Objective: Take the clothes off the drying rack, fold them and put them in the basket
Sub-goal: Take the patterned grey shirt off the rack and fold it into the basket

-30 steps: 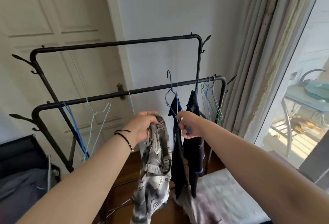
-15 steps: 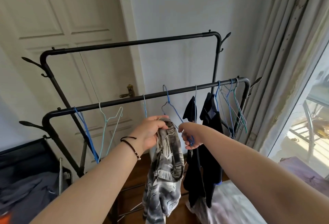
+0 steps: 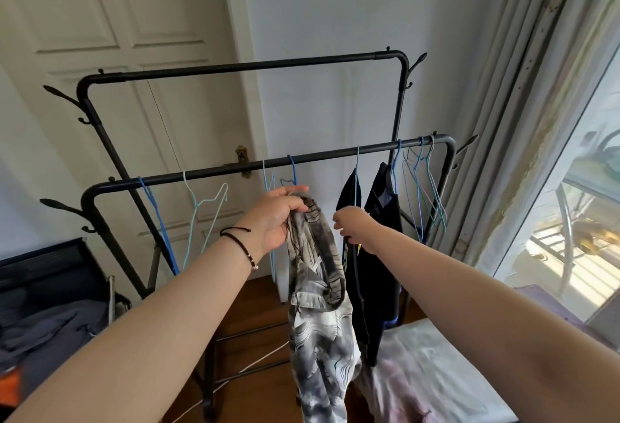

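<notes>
White panelled doors and a pale wall back a black metal two-rail drying rack point(image 3: 235, 169) standing beside long cream curtains point(image 3: 523, 93). The person's left hand point(image 3: 280, 219) has its fingers curled tight round the top of a grey-and-white patterned garment point(image 3: 318, 308), which hangs limp below the fist, in front of the lower rail and clear of any hanger. The right hand point(image 3: 355, 228) reaches to the lower edge of a thin blue wire hanger point(image 3: 356, 187) carrying a dark navy garment point(image 3: 350, 254); its fingers look half-curled there, though whether they actually grip anything cannot be told. A second dark garment point(image 3: 384, 228) hangs just beside it, with empty wire hangers along the rail. Judging by this, stripping the rack is under way, and the next move calls for slipping the navy piece off its hanger one-handed. A dark fabric basket point(image 3: 50, 264) sits low at left, already holding grey cloth.
</notes>
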Tool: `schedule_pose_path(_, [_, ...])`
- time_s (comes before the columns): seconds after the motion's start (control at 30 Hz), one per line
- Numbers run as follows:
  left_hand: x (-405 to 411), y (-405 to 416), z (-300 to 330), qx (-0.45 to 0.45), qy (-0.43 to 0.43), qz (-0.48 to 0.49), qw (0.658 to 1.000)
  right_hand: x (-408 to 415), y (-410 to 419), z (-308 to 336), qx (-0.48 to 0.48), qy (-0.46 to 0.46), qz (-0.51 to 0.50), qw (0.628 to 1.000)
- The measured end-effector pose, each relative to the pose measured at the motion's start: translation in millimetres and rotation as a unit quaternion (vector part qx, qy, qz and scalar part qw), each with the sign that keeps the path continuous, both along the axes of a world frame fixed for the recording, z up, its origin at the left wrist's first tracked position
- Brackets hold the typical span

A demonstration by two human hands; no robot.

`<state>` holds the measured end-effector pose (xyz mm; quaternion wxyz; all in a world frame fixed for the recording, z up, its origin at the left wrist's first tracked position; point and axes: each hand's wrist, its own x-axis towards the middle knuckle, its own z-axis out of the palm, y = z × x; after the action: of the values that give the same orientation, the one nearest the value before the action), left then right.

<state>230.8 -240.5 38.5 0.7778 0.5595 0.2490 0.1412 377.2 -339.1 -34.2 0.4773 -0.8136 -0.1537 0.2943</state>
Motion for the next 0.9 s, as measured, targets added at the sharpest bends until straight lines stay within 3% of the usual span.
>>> schedule_pose_path(0.07, [-5, -7, 3, 0.017, -0.015, 0.013, 1.0, -19, -18, 10, 0.111, 0.04, -0.011, 0.993])
schedule_pose_path(0.17, [-15, -25, 7, 0.049, -0.046, 0.036, 0.997, -51, -57, 9, 0.212, -0.008, 0.084, 0.974])
schedule_pose_path(0.3, [-29, -59, 15, 0.089, -0.1, 0.062, 0.989, -80, -96, -8, 0.13, -0.101, 0.178, 0.97])
schedule_pose_path(0.43, [-40, -89, 25, 0.095, -0.148, 0.084, 0.981, -80, -123, -28, -0.009, -0.163, 0.138, 0.977])
schedule_pose_path(0.57, [-53, -100, 21, 0.21, -0.118, 0.12, 0.963, -79, -158, -18, -0.014, -0.166, 0.051, 0.985])
schedule_pose_path(0.7, [-70, -114, 8, 0.422, -0.007, 0.134, 0.897, -82, -195, 12, 0.001, -0.22, -0.006, 0.975])
schedule_pose_path(0.8, [-79, -120, -10, 0.552, 0.076, 0.129, 0.821, -88, -225, 32, 0.008, -0.264, -0.048, 0.963])
schedule_pose_path(0.83, [-81, -121, -17, 0.599, 0.108, 0.12, 0.785, -90, -234, 37, 0.006, -0.281, -0.06, 0.958])
schedule_pose_path(0.9, [-89, -128, -28, 0.713, 0.175, 0.082, 0.674, -96, -253, 45, -0.012, -0.314, -0.064, 0.947])
